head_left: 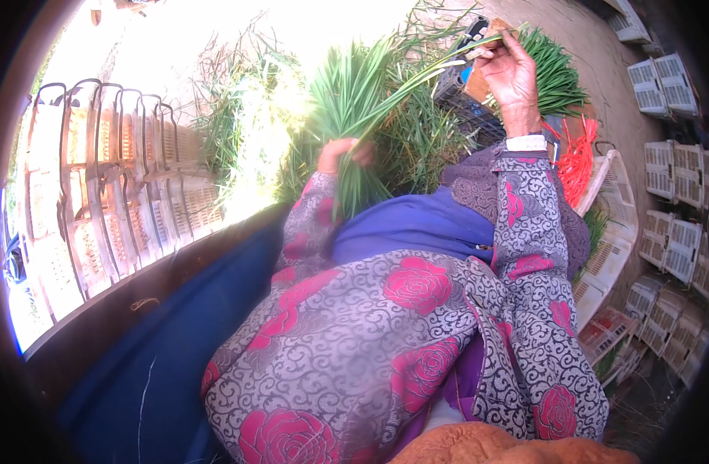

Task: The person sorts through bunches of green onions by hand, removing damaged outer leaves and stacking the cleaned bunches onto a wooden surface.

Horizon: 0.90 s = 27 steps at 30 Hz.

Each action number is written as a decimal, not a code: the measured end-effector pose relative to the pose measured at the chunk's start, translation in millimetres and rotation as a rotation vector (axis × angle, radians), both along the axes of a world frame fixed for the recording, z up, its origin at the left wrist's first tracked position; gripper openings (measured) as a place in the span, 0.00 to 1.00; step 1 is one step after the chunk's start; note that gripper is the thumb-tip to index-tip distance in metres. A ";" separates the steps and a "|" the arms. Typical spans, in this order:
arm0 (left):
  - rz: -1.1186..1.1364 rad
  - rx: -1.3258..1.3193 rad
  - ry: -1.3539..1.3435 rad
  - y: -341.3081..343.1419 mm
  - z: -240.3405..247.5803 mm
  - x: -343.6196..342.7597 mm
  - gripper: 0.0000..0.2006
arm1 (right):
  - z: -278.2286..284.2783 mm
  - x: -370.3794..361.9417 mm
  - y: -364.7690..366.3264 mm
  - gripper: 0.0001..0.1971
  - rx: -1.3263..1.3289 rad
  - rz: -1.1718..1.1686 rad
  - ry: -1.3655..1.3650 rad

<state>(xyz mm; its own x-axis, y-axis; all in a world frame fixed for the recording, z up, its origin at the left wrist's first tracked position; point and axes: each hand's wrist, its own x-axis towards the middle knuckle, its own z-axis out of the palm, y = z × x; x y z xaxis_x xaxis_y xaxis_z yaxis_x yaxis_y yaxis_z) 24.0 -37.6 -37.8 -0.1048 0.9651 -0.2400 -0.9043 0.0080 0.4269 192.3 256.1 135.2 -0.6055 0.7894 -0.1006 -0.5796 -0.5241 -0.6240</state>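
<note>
My left hand (344, 152) is closed around the lower part of a bunch of long, flat green leaves (353, 89) that look like garlic chives; the fingers are slightly blurred. Up and to the right, my right hand (512, 76) pinches a few paler blades (426, 74) between thumb and fingers. These blades stretch across from the bunch to my fingertips. Just beyond my right wrist, a pile of neat green chives (552, 73) rests on a dark crate (478, 116). Loose, tangled grass-like leaves (424, 127) lie around and under the bunch.
Stacked pale plastic baskets with dark handles (115, 170) stand at the left. Red-orange ties (577, 158) hang beside my right forearm, next to a white basket (608, 232). Several more white baskets (671, 170) line the ground at the far right. A blue cloth (177, 332) lies at lower left.
</note>
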 end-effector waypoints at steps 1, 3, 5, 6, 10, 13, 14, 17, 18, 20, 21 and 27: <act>0.015 0.000 -0.028 -1.1 -1.3 -2.1 0.19 | 17.0 11.1 8.6 0.05 0.017 0.111 0.128; 0.058 -0.036 0.009 -3.0 8.9 -4.7 0.19 | 42.8 26.9 6.8 0.07 0.022 0.314 0.294; 0.063 -0.039 -0.011 -3.8 6.7 -6.3 0.19 | 39.9 34.4 -10.1 0.08 0.176 0.534 0.094; 0.095 -0.044 -0.006 -12.6 8.8 -8.2 0.19 | 14.6 32.8 -14.0 0.09 0.248 0.659 -0.036; 0.045 -0.003 0.025 -2.6 20.6 -2.6 0.21 | -52.0 41.1 -33.1 0.16 0.652 0.800 -1.078; -0.005 0.030 0.025 -1.5 17.6 -2.4 0.22 | -44.2 9.2 -41.5 0.23 0.852 0.538 -1.022; -0.037 0.040 0.011 -2.2 14.3 -2.5 0.22 | -29.8 -9.3 -46.0 0.20 1.140 0.270 -1.077; -0.055 0.130 0.042 -1.1 10.7 1.2 0.23 | -19.0 -43.7 -41.7 0.18 1.426 0.052 -0.922; -0.079 0.147 0.082 2.1 11.4 2.4 0.23 | -20.1 -47.8 -40.6 0.18 1.484 0.006 -0.832; -0.101 0.177 0.055 4.2 15.8 2.0 0.24 | -16.5 -50.2 -37.5 0.16 1.562 0.048 -0.942; -0.108 0.188 0.041 3.1 16.9 1.9 0.24 | -16.8 -51.5 -36.4 0.16 1.598 0.075 -0.995; -0.136 0.099 0.094 -3.6 14.5 -2.0 0.24 | -22.9 -54.0 -25.0 0.14 1.815 0.123 -0.944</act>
